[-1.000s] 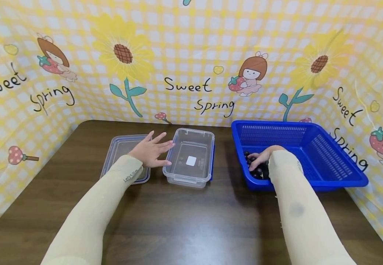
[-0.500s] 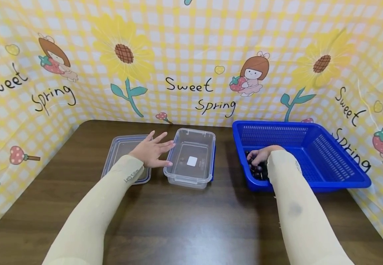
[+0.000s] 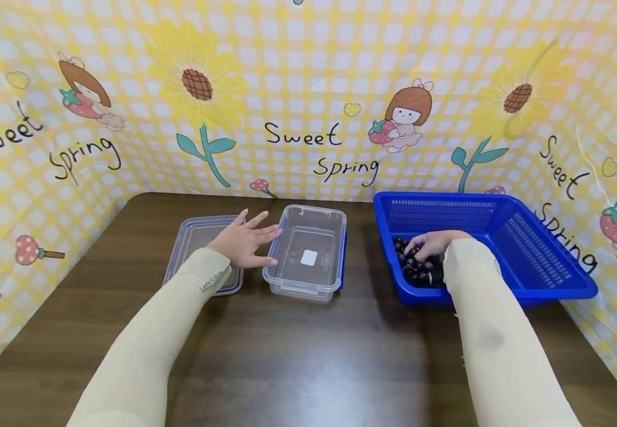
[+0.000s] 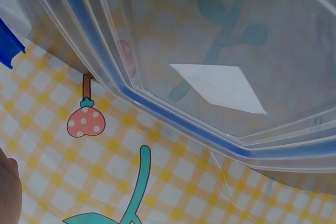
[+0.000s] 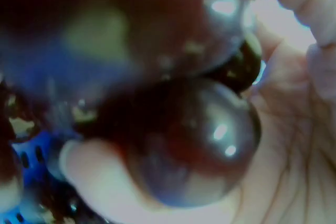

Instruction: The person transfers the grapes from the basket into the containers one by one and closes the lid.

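My left hand [image 3: 241,242] is spread with straight fingers over the clear lid [image 3: 195,238], its fingertips at the left rim of a clear plastic food container [image 3: 316,276]. In the left wrist view the lid [image 4: 210,140] shows a blue seal and a white label. My right hand [image 3: 436,243] is inside the blue basket [image 3: 505,295], at its left end, among dark purple grapes [image 3: 417,276]. Close up in the right wrist view, its fingers and thumb curl around several round, shiny grapes [image 5: 205,145]; some fingers are hidden behind them.
The brown wooden table [image 3: 287,362] carries the lid, container and basket along its far side. A yellow checked cloth [image 3: 308,77] with printed flowers stands behind and at both sides. A blue flap [image 3: 344,261] hangs on the container's right side.
My right hand has shifted slightly right and up in the basket, exposing more of the grapes. The left hand has stayed still beside the container.
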`<control>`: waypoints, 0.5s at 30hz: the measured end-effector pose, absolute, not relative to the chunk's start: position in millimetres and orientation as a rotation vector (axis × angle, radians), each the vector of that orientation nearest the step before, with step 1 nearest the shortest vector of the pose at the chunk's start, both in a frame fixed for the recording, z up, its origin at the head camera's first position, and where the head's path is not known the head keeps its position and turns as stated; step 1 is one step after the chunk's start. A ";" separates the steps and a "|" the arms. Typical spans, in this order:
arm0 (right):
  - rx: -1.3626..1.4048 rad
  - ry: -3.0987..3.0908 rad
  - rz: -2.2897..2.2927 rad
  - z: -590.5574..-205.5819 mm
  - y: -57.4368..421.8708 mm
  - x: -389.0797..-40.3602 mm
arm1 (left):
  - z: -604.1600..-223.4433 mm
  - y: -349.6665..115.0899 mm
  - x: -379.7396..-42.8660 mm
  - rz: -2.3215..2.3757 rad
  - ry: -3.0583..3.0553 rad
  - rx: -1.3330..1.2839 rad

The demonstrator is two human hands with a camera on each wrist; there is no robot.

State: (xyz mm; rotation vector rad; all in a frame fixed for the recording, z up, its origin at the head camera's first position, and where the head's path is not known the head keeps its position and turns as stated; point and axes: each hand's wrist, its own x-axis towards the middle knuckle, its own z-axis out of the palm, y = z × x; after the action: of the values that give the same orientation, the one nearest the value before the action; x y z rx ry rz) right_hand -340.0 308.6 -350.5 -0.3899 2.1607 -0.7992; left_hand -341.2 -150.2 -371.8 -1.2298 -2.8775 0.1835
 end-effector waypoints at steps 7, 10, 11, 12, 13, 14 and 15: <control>-0.372 2.299 -0.736 -326.4 305.5 -328.6 | -375.6 -151.2 -340.7 0.105 -2.921 -1.208; -0.336 2.317 -0.842 -315.0 303.6 -325.5 | -377.4 -151.4 -340.9 0.050 -2.939 -1.196; -0.313 2.327 -0.871 -310.8 301.5 -323.9 | -378.0 -151.7 -341.2 0.034 -2.941 -1.195; -0.287 2.335 -0.900 -306.7 299.7 -322.6 | -378.7 -152.3 -341.5 0.024 -2.936 -1.197; -0.260 2.339 -0.927 -302.7 298.0 -321.4 | -379.8 -153.0 -342.3 0.015 -2.927 -1.202; -0.237 2.348 -0.939 -299.1 296.4 -320.5 | -380.7 -153.8 -342.9 0.003 -2.915 -1.209; -0.228 2.362 -0.933 -295.4 294.7 -319.5 | -381.4 -154.8 -343.5 -0.021 -2.904 -1.220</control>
State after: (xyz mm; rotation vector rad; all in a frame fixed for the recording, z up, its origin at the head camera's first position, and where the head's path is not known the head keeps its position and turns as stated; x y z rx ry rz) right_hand -319.5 294.7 -295.4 -0.2283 2.3618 -0.9331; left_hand -343.5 -154.8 -381.4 -1.2198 -2.9040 -0.0205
